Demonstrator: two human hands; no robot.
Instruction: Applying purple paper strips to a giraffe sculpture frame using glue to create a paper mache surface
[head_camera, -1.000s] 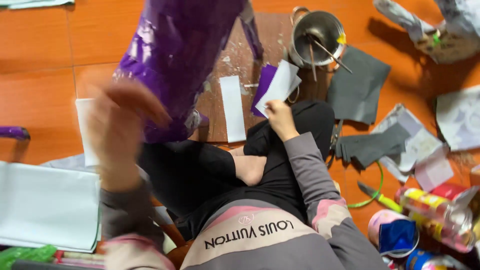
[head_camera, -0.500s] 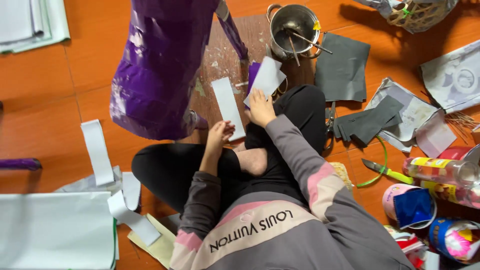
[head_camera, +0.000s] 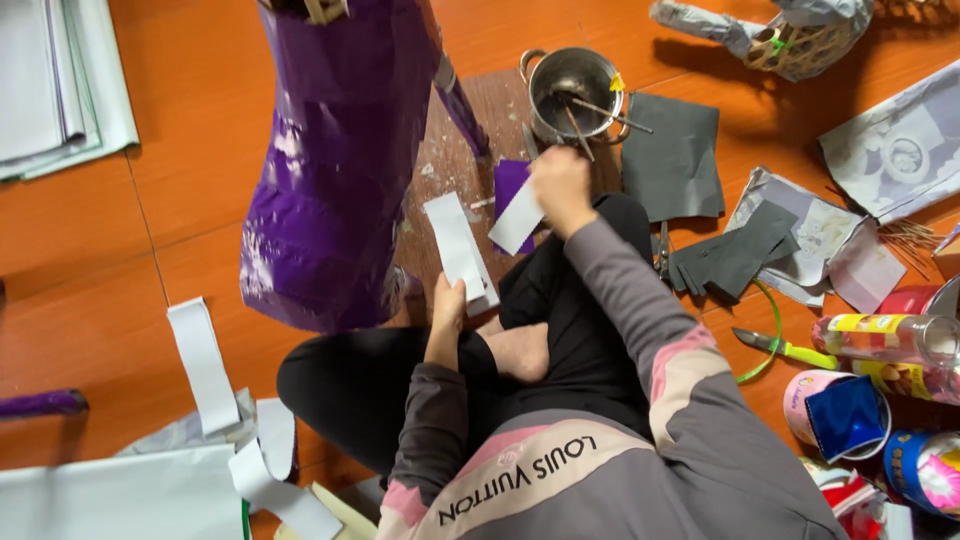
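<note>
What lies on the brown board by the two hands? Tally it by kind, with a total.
White paper strips: 2, one at the left hand, one pinched in the right hand
Flat purple paper piece: 1
Round metal pot with thin sticks in it: 1
Total: 4

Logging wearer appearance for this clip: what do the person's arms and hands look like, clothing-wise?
Both arms wear long grey sweatshirt sleeves with pink and cream bands near the upper arm. The left hand and right hand are bare: no gloves, and no rings or watch visible. The cuffs are plain grey.
</note>
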